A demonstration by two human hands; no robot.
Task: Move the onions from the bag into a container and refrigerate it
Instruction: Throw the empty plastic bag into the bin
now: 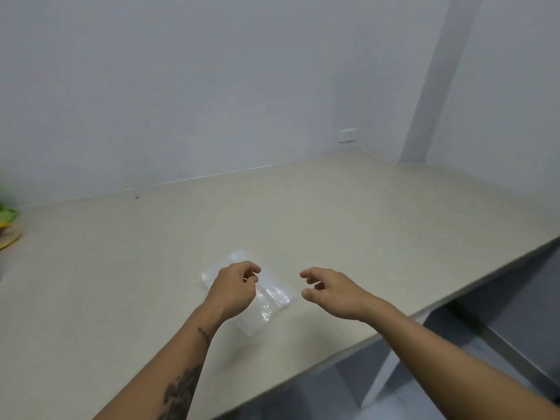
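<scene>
Hands over a pale table (303, 207), seen from above by the person wearing the camera. A clear plastic bag (272, 294) lies flat on the table right under the left hand (235, 287) and just to the left of the right hand (333, 294). The bag looks flat and see-through; no onions and no container show anywhere in view. Its long axis runs on a slant, from up beyond the left hand's knuckles down toward the gap between the two wrists. The left hand is nearer: its fingers are curled with thumb and forefinger pinched close above the plastic, but whether they actually grip the bag cannot be told. The right hand is loose and empty, fingers half spread, pointing toward the bag's near edge without touching it. Far off beyond the left arm, at the table's edge, sits a blurred green and yellow thing (9, 225).
</scene>
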